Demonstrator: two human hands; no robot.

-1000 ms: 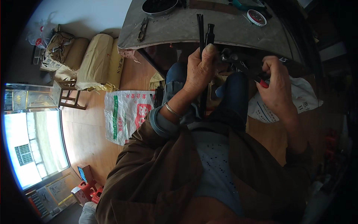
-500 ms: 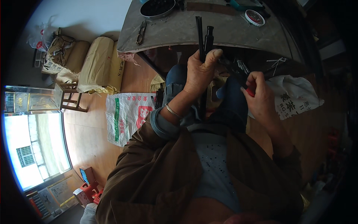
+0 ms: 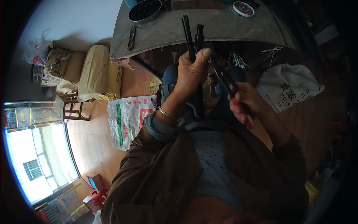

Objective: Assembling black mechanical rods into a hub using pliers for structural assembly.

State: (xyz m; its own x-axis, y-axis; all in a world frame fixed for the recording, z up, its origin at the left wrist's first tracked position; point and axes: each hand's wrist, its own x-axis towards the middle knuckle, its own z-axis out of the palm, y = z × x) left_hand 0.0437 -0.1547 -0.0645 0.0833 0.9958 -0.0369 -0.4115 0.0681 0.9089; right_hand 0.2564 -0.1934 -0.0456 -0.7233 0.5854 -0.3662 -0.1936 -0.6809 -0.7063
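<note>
In front of my lap, my left hand is closed around several thin black rods and a thicker black tube with a knobbed top end. Their upper ends rise above my fist, and dark lengths run down below it. My right hand, lower and to the right, is wrapped around a tool with red handles and a long dark front part, which looks like pliers. The tool's dark front slants up toward my left thumb. Whether its tip touches the rods I cannot tell.
A grey table lies ahead, bearing a round pan of small black pieces, a dark hand tool and a round red-and-white lid. White sacks lie on the floor. Brown sacks and a wooden stool stand left.
My right hand has come down and slightly left, and the red-handled tool now shows at full length. My left hand keeps its hold on the rods and tube. The whole view has shifted a little.
</note>
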